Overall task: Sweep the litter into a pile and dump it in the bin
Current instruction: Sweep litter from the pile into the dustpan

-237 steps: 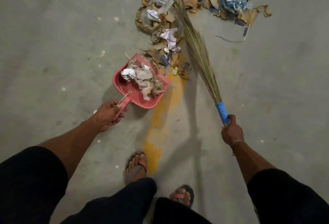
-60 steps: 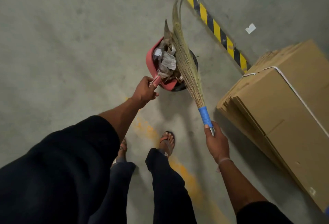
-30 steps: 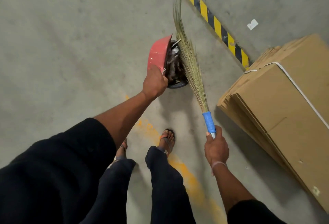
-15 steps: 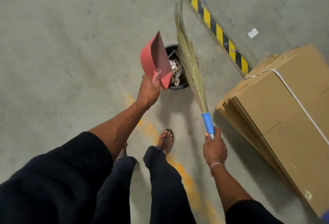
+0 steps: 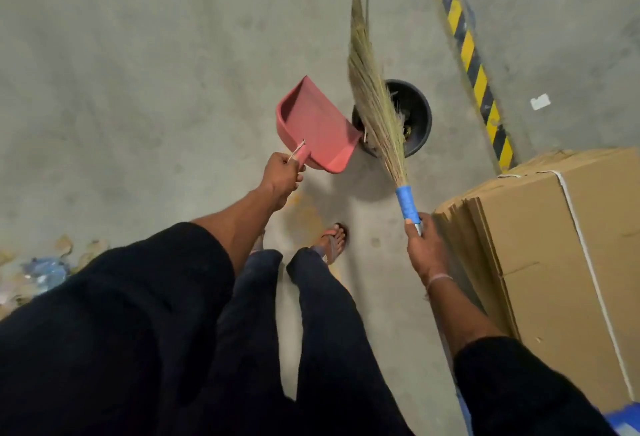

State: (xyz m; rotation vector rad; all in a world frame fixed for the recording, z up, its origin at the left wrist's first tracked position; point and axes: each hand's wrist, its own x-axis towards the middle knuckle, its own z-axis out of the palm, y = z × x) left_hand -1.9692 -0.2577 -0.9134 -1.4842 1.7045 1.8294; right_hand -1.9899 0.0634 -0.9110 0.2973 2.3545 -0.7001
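My left hand point(image 5: 281, 172) grips the handle of a red dustpan point(image 5: 313, 126), held in the air with nothing in its scoop, just left of a round black bin point(image 5: 417, 113). Paper litter shows inside the bin. My right hand point(image 5: 420, 241) grips the blue-wrapped handle of a grass broom point(image 5: 374, 100), whose bristles point up and cross in front of the bin's left half. More litter point(image 5: 38, 273), brown scraps and a blue crumpled piece, lies on the floor at the far left, partly hidden by my left sleeve.
A large bundle of flat cardboard boxes point(image 5: 561, 262) tied with white strap stands close on the right. A yellow-and-black striped line point(image 5: 467, 51) runs along the floor behind the bin, with a white scrap point(image 5: 540, 102) past it. My sandalled foot point(image 5: 332, 240) stands on a worn yellow floor mark.
The dustpan was tipped up over the bin and its litter went in. It has since swung back left and down, now showing a bare scoop. The broom stayed roughly in place.
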